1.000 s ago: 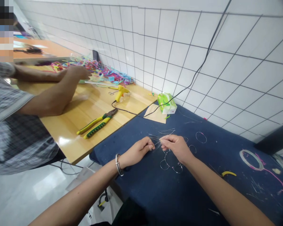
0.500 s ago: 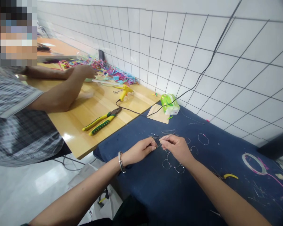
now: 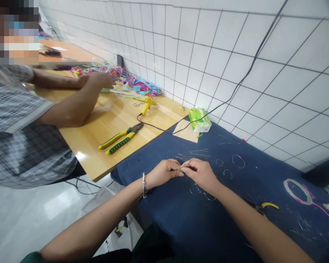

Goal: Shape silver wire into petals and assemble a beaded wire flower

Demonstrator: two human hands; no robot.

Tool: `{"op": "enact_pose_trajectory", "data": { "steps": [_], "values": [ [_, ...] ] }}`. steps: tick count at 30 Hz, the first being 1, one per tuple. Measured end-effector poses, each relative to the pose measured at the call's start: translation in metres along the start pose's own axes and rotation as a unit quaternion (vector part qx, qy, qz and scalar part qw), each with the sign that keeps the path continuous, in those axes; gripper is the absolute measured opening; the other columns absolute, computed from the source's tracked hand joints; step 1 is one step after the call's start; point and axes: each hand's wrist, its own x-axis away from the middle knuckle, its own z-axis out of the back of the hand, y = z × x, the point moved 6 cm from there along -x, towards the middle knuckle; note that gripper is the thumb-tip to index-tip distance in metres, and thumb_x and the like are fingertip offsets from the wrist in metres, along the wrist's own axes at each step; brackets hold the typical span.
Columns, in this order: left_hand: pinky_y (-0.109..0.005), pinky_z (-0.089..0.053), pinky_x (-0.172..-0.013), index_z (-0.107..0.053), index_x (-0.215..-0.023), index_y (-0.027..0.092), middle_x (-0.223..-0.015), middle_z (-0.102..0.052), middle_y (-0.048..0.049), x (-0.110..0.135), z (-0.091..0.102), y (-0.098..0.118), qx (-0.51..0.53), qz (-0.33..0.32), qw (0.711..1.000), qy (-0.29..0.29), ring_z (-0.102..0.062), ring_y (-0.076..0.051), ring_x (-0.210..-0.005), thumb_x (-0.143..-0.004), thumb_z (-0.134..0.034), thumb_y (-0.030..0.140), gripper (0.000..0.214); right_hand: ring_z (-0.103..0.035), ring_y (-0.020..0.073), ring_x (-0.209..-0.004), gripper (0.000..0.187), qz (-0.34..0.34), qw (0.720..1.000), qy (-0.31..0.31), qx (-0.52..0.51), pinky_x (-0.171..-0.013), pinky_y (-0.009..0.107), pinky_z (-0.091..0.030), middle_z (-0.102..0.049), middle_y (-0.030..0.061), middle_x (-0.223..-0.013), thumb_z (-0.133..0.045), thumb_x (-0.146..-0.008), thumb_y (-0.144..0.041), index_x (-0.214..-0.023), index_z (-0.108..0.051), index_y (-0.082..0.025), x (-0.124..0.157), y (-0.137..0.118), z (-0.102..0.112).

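Note:
My left hand [image 3: 168, 171], a bangle on its wrist, is closed in a pinch above the dark blue cloth [image 3: 175, 215]. Its fingertips meet those of my right hand [image 3: 199, 173], which is pinching too. Both seem to hold a thin wire, nearly hidden between the fingers. Just below my right hand lies a looped wire piece [image 3: 210, 197], partly covered by the hand. Several straight wires [image 3: 199, 152] lie beyond the hands. To the right are a wire ring [image 3: 238, 161] and small curved wires [image 3: 228, 174].
Yellow-green pliers [image 3: 120, 140] and a yellow glue gun [image 3: 147, 106] lie on the wooden table [image 3: 98, 168], where another person's arm [image 3: 74, 107] reaches over. A tissue pack [image 3: 200, 119], a black cable [image 3: 235, 89], yellow-handled pliers [image 3: 270, 205] and a white ring [image 3: 286, 188] are around.
My hands have come together, fingertips now touching where a small gap with a thin strand was. My right hand covers more of the looped wire piece. The view has shifted slightly.

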Motion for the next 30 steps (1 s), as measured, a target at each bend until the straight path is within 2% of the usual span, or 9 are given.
{"op": "enact_pose_trajectory", "data": {
  "steps": [10, 16, 21, 26, 30],
  "values": [
    [-0.021, -0.038, -0.065, -0.067, -0.072, 0.018, -0.065, -0.055, 0.0003, -0.004, -0.005, -0.001, -0.037, 0.009, 0.999, 0.014, -0.051, -0.012, -0.067, -0.08, -0.054, 0.035, 0.023, -0.058, 0.0147, -0.074, 0.014, -0.045, 0.998, -0.02, -0.038, -0.068, 0.026, -0.044, -0.065, 0.0021, -0.082, -0.055, -0.074, -0.023, -0.081, -0.067, -0.021, 0.004, 0.003, 0.004],
    [-0.022, -0.039, -0.068, -0.067, -0.073, 0.018, -0.068, -0.06, -0.0008, -0.007, -0.005, 0.002, -0.036, 0.008, 0.999, 0.022, -0.053, -0.013, -0.07, -0.079, -0.056, 0.033, 0.019, -0.055, 0.0114, -0.061, 0.014, -0.071, 0.994, -0.021, -0.083, -0.06, 0.024, -0.044, -0.064, 0.0012, -0.075, -0.055, -0.074, -0.024, -0.08, -0.066, -0.018, 0.005, 0.012, 0.007],
    [-0.023, -0.039, -0.071, -0.068, -0.077, 0.018, -0.072, -0.062, -0.0012, -0.007, -0.004, 0.01, -0.025, 0.003, 0.999, 0.028, -0.054, -0.013, -0.073, -0.079, -0.056, 0.03, 0.017, -0.054, 0.0103, -0.058, 0.012, -0.067, 0.989, -0.011, -0.128, -0.057, 0.023, -0.045, -0.063, 0.0008, -0.074, -0.057, -0.073, -0.023, -0.077, -0.067, -0.017, 0.009, 0.01, 0.013],
    [-0.022, -0.04, -0.065, -0.066, -0.08, 0.017, -0.073, -0.062, -0.0006, -0.011, -0.017, 0.029, 0.089, 0.041, 0.995, -0.015, -0.053, -0.012, -0.068, -0.079, -0.055, 0.031, 0.018, -0.056, 0.0114, -0.056, 0.014, -0.105, 0.972, 0.001, -0.211, -0.059, 0.026, -0.046, -0.062, -0.0004, -0.062, -0.061, -0.072, -0.028, -0.079, -0.066, -0.016, 0.026, 0.009, 0.035],
    [-0.024, -0.042, -0.064, -0.064, -0.079, 0.014, -0.07, -0.061, -0.002, -0.02, -0.045, 0.056, 0.253, 0.08, 0.961, -0.083, -0.052, -0.012, -0.065, -0.076, -0.059, 0.033, 0.02, -0.057, 0.0115, -0.056, 0.017, -0.135, 0.947, 0.04, -0.29, -0.059, 0.027, -0.047, -0.061, -0.0004, -0.06, -0.065, -0.07, -0.03, -0.078, -0.064, -0.015, 0.057, 0.01, 0.062]
  ]
}}
